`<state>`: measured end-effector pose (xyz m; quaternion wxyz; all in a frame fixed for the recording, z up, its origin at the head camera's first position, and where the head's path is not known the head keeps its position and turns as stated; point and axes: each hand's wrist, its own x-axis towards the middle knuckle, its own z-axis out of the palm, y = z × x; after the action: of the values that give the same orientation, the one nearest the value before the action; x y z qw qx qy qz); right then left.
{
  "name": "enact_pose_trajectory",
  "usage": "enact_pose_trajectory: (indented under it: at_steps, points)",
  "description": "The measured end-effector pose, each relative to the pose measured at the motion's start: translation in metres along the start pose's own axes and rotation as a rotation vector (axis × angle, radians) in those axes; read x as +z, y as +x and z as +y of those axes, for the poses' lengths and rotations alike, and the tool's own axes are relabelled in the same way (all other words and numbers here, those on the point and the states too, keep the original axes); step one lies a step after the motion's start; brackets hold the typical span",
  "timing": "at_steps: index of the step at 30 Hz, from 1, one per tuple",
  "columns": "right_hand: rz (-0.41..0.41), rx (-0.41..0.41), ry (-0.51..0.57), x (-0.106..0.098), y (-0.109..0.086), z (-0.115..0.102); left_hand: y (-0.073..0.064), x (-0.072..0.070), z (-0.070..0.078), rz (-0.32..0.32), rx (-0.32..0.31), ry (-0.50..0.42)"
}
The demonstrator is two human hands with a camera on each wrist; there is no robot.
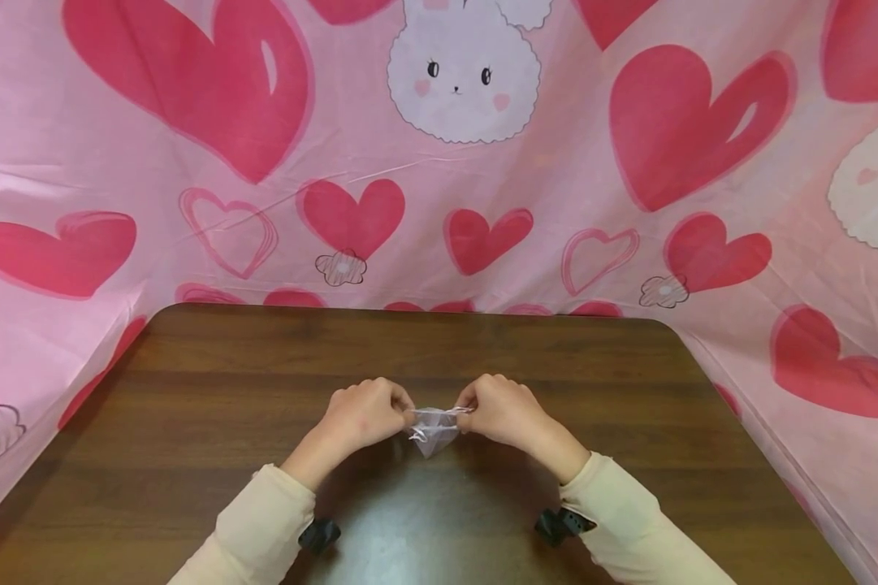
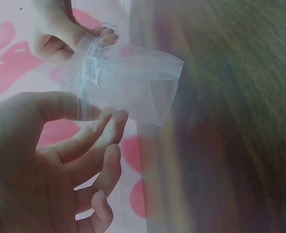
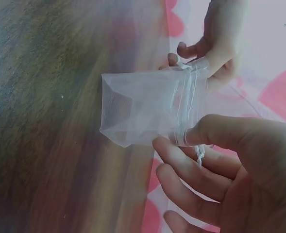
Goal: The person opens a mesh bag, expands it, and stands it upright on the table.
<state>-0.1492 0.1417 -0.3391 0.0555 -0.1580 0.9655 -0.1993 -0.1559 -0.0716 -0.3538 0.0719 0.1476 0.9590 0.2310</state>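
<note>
Between my two hands hangs a small sheer white organza drawstring bag (image 1: 433,435), held just above the table. My left hand (image 1: 369,413) pinches one side of its mouth between thumb and fingertips. The opposite side of the mouth is pinched by my right hand (image 1: 503,409). White drawstring cords (image 3: 185,104) run across the bag near its top, and a knotted cord end dangles by the right fingers in the right wrist view. Through the sheer cloth (image 2: 133,82) no contents can be made out.
A dark brown wooden table (image 1: 263,357) spreads beneath the hands. Behind it and at both sides hangs a pink cloth (image 1: 424,171) printed with hearts and rabbit faces. Black wrist devices (image 1: 320,535) sit at the cream sleeves (image 1: 263,520).
</note>
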Motion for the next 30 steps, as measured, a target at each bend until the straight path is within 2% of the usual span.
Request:
enact_pose_trajectory:
  at_steps: [7,12,16,23,30]
  points:
    - [0.024,-0.048,0.057,0.0029,-0.0047,0.0046,0.0007,0.0001,-0.0010,0.025,0.020,-0.017]
    - [0.127,-0.057,0.046,0.0034,-0.0028,0.0053,0.0056,-0.0006,0.0004,0.099,0.041,-0.020]
    - [0.195,-0.073,0.032,0.0038,-0.0002,0.0039,0.0074,-0.0015,0.0018,0.111,0.050,-0.038]
    - [0.189,-0.081,0.043,0.0058,0.0011,0.0006,0.0066,0.0007,0.0007,0.110,0.054,-0.059]
    - [0.201,-0.075,0.036,0.0070,-0.0006,0.0026,0.0025,-0.0024,-0.0012,0.142,0.049,-0.050]
